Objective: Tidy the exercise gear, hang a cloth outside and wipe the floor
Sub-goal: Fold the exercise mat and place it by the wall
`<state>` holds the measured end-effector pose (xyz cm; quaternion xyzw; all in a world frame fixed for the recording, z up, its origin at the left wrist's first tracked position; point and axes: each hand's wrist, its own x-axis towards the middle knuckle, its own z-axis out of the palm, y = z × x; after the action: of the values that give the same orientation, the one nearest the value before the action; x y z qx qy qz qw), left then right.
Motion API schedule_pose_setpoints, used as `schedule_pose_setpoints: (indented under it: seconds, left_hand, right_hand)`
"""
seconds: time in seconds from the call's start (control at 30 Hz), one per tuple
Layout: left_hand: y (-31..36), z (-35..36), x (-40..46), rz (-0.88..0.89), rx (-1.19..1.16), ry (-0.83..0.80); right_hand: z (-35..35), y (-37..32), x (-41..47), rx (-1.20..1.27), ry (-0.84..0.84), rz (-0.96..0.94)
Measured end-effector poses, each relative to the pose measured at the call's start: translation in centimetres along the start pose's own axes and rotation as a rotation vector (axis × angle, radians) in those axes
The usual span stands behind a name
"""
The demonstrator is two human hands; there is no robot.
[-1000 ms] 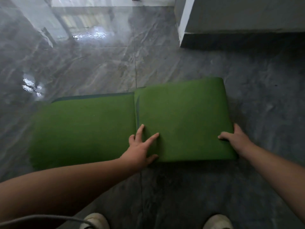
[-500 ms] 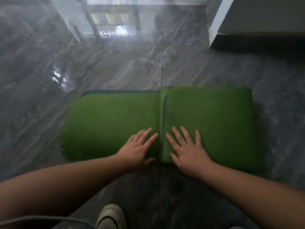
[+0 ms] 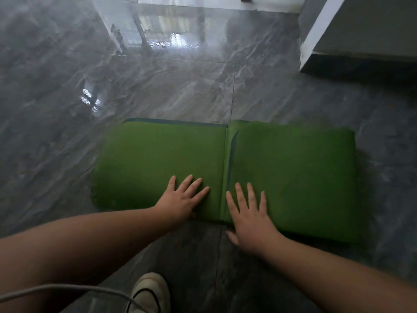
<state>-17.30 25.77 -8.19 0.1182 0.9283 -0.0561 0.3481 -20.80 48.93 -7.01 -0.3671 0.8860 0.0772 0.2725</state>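
On the folded green mat [image 3: 282, 168], left hand [image 3: 180, 199] and right hand [image 3: 250, 213] press flat, fingers straight, right thumb off its edge.

Green exercise mat [image 3: 291, 175], folded flat on the glossy grey floor [image 3: 158, 86] in two side-by-side thick sections, right part overlapping the left along a central seam, darker teal underside peeking out at far edge and seam.
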Motion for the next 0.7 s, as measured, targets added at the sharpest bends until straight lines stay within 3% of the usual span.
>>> schedule_pose_setpoints:
  seconds: [0.33,0.47,0.7]
  left_hand:
    - [2.0,-0.9,-1.7,-0.148,-0.164,0.041]
    - [2.8,-1.5,-2.6,-0.138,-0.193,0.044]
    - [3.9,-4.7,-2.0,-0.198,-0.232,0.041]
  right_hand:
    - [-1.7,0.3,1.2,-0.092,-0.084,0.007]
    - [-2.6,0.0,0.9,-0.012,-0.084,-0.001]
    - [-5.2,2.1,-0.7,0.179,0.088,-0.025]
